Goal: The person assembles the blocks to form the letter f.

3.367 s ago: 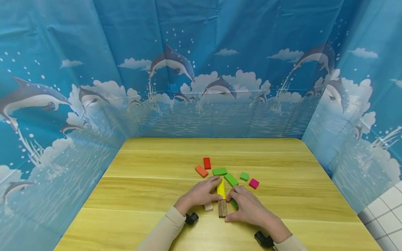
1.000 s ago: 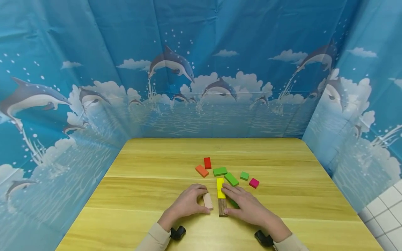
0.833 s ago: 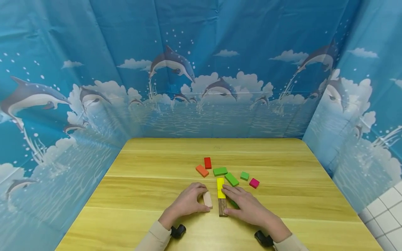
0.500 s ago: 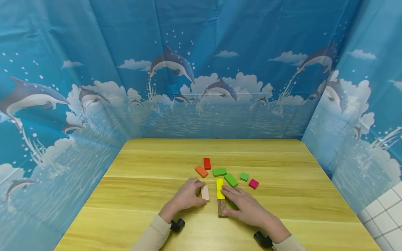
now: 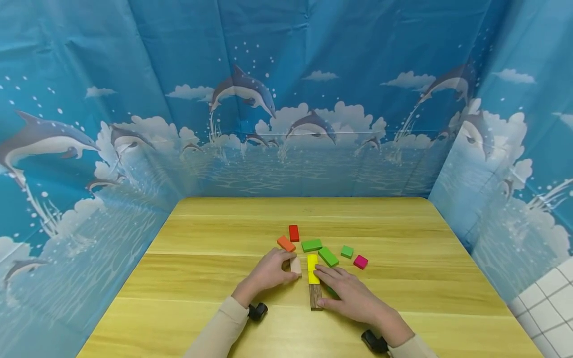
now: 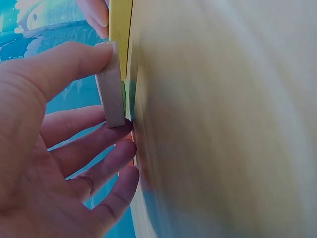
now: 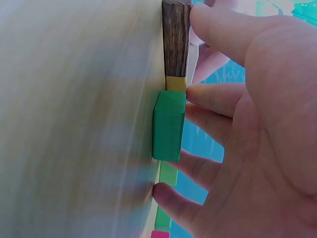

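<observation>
In the head view my left hand (image 5: 267, 271) pinches a pale wooden block (image 5: 296, 267) between thumb and fingers, left of the yellow piece and apart from it. The left wrist view shows the thumb on one end of that pale block (image 6: 111, 91) and fingertips at the other. My right hand (image 5: 351, 293) rests beside the yellow piece (image 5: 313, 268) and the dark brown block (image 5: 315, 297), which stand end to end. Its fingertips touch the yellow and its thumb touches the brown. Below the right palm lies a dark green block (image 7: 168, 126), mostly hidden from the head.
Beyond the hands lie a red block (image 5: 294, 233), an orange block (image 5: 286, 243), two light green blocks (image 5: 312, 245), a small green block (image 5: 346, 251) and a pink block (image 5: 360, 262). A dolphin-printed curtain (image 5: 286, 169) surrounds the wooden table (image 5: 179, 278).
Earlier my left hand was at the yellow piece; it now holds the pale block and has slid it away from me. My right fingers moved onto the yellow and have since stayed there.
</observation>
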A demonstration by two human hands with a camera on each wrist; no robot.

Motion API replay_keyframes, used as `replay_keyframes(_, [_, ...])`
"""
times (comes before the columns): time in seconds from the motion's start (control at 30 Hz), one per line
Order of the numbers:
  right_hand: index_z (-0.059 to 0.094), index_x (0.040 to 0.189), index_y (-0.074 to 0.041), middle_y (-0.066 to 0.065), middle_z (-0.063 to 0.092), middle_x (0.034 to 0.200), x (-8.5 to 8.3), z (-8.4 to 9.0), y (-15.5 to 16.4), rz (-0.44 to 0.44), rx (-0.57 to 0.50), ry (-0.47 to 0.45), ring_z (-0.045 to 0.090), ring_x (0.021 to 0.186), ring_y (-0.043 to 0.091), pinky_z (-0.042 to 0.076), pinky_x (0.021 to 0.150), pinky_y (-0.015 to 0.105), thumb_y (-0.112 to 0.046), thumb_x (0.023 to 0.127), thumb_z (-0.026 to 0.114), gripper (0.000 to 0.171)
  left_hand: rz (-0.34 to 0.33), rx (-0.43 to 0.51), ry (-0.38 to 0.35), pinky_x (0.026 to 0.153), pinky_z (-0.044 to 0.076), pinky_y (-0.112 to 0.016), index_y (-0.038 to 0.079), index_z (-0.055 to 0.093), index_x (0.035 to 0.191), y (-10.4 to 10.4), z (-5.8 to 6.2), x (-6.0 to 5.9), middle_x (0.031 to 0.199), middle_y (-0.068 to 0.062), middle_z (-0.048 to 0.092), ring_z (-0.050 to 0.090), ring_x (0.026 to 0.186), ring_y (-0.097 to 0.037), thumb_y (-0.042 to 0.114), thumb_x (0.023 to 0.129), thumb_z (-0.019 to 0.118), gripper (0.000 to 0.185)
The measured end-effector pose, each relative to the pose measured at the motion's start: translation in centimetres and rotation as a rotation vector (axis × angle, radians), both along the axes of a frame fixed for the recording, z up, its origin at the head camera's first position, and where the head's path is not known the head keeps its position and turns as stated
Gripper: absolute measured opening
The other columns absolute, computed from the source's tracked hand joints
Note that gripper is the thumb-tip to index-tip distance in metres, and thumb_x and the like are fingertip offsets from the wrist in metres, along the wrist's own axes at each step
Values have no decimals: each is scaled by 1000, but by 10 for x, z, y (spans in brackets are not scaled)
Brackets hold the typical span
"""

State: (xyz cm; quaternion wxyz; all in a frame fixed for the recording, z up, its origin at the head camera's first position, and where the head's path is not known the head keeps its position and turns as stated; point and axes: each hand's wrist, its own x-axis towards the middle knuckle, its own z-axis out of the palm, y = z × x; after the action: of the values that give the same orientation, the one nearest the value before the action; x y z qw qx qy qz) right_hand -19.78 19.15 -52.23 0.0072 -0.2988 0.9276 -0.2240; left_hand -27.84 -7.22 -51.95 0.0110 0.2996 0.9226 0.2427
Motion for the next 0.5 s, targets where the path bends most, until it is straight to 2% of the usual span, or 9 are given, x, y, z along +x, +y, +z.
replay_keyframes(0.27, [42, 155, -13, 5, 34, 162, 2, 1, 0, 3, -9, 13, 35, 143, 38, 36, 106, 63, -53, 97, 61, 73, -22, 30, -27, 102, 46, -39, 10, 63, 138, 9, -1, -16, 132, -2, 64, 56, 120, -19, 39, 89, 77, 59])
replay_keyframes(0.5, [42, 155, -12, 6, 34, 162, 2, 1, -1, 8, -16, 9, 35, 143, 39, 36, 105, 63, -53, 98, 60, 73, -65, 75, -41, 93, 49, -33, 11, 66, 135, 15, -3, -31, 123, 2, 67, 58, 104, -11, 38, 90, 78, 54])
